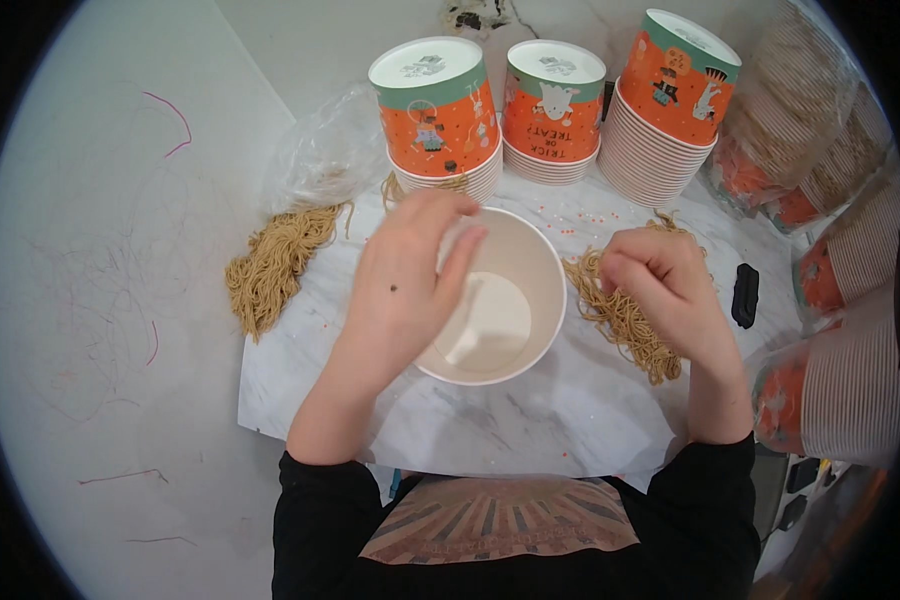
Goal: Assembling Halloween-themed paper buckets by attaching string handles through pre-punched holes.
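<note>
Cup is sitting open on the marble board | left hand is gripping its rim | right hand is curling shut on tan paper strings beside it

The left hand hides part of the white paper cup's rim and inside.

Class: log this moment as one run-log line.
left hand: on cup rim | right hand: on shreds | cup: no shreds inside
</note>
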`<action>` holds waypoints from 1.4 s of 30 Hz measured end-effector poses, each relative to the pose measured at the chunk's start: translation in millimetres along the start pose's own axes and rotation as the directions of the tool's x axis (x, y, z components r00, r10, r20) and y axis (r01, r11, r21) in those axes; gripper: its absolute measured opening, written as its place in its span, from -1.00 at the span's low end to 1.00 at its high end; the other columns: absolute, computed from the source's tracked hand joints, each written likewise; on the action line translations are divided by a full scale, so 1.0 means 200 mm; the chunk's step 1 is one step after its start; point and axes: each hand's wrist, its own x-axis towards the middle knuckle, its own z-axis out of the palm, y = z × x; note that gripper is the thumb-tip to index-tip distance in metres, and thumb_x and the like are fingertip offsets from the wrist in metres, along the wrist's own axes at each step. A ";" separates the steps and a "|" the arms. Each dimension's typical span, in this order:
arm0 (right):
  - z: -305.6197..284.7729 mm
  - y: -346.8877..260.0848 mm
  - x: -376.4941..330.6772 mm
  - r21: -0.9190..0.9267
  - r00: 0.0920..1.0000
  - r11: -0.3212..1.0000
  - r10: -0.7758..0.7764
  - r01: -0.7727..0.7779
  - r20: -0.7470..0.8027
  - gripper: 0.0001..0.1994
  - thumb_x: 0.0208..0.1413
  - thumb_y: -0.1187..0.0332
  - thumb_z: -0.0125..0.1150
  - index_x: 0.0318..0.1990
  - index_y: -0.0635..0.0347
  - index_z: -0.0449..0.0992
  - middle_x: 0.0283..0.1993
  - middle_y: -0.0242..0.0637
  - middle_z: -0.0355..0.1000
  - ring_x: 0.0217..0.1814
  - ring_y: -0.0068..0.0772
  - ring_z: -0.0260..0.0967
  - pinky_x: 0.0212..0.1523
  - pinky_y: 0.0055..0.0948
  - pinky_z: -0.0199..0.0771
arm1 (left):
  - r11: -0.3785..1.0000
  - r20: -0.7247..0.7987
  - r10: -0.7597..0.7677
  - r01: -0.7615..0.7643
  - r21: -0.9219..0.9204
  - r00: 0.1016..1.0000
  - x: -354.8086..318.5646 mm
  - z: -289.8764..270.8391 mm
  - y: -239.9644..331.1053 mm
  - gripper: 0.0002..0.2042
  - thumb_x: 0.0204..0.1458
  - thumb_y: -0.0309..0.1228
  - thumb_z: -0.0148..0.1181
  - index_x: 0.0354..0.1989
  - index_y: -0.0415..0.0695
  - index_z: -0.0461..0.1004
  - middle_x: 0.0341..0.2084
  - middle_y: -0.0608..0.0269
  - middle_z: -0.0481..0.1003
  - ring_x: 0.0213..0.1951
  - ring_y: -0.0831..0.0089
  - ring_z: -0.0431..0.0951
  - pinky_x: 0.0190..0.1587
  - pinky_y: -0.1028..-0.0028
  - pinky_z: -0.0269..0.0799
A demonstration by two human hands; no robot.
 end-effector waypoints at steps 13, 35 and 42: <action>0.05 -0.10 -0.04 -0.059 0.998 0.997 -0.045 0.048 0.039 -0.83 0.14 0.46 0.12 -0.44 0.38 0.47 -0.55 -0.12 0.29 -0.52 -0.17 0.30 -0.47 -0.26 0.23 | 0.791 0.473 -0.014 0.299 -0.534 0.881 -0.05 0.01 0.07 -0.76 0.10 -0.49 0.38 -0.04 -0.17 0.62 -0.23 0.41 0.62 -0.33 0.74 0.47 -0.31 0.65 0.35; 0.15 -0.07 -0.05 -0.148 0.963 0.952 -0.269 0.270 0.027 -0.85 -0.03 0.54 0.43 -0.27 0.16 0.62 -0.41 -0.34 0.48 -0.40 -0.38 0.46 -0.41 -0.43 0.38 | 0.937 0.376 0.146 -0.006 -0.350 0.915 -0.07 -0.06 0.11 -0.94 0.09 -0.54 0.32 -0.34 -0.20 0.54 -0.51 0.33 0.46 -0.51 0.55 0.32 -0.45 0.50 0.26; 0.14 -0.12 -0.06 -0.192 0.949 0.930 -0.314 0.312 0.025 -0.87 -0.03 0.53 0.43 -0.30 0.15 0.62 -0.42 -0.36 0.47 -0.44 -0.42 0.45 -0.50 -0.44 0.42 | 0.892 0.411 0.161 0.046 -0.450 0.897 -0.08 -0.10 0.13 -0.95 0.16 -0.53 0.25 -0.31 -0.22 0.50 -0.47 0.34 0.43 -0.49 0.58 0.32 -0.42 0.51 0.24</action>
